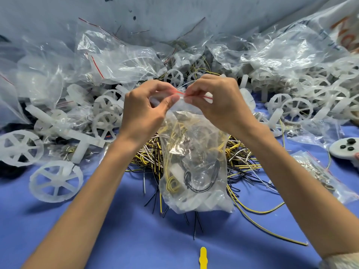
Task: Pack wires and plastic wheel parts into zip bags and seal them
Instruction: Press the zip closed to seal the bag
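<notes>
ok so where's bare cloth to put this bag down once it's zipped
Bare blue cloth lies between the forearms, around the yellow tab, and at near left below the big white wheel. Near right, the loose yellow wire crosses it. Crowded: the wire heap behind the bag, and the wheel pile across the back.

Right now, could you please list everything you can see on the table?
Zip bag: one, clear with red strip, centre, holding wires and white parts.
Loose wires: a pile, yellow, black and white, behind the bag.
Plastic wheels: many, white, left and right.
Empty bags: a heap, clear, at the back.
Small filled bag: one, clear, right.
Controller: one, grey with black buttons, right edge.
Yellow piece: one, yellow, near edge, centre.
Table cover: one, blue, under everything.
Left hand: one, pinching the zip bag's top.
Right hand: one, pinching the zip bag's top.
</notes>
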